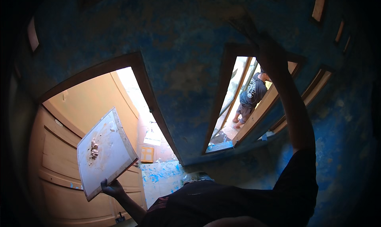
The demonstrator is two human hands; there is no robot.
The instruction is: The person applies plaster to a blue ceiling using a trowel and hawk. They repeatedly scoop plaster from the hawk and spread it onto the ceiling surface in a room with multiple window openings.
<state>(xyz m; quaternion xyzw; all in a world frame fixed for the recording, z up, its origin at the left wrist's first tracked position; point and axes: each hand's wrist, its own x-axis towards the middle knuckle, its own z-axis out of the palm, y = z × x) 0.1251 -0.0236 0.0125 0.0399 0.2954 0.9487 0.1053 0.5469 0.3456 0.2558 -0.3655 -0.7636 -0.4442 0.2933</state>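
Note:
A white square board (pixel 115 145) with a lump of pale putty (pixel 94 149) on its face is tilted up at the left. My left hand (pixel 114 188) is closed on its lower edge, the thumb over the front. High on the right, my right hand (pixel 270 48) is raised to the dark blue, patchy wall (pixel 190 32). It grips what looks like a wide putty knife (pixel 243 24), its blade at the wall above the window; shadow blurs the blade's outline and the fingers.
Left of the wall section, a wooden door (pixel 59 159) stands in a doorway opening onto a bright tiled floor (pixel 158 175) with blue paint flakes. Beyond the window frame (pixel 218 108), a person in dark clothes (pixel 254 94) is outside. An orange square object (pixel 147 154) lies on the floor.

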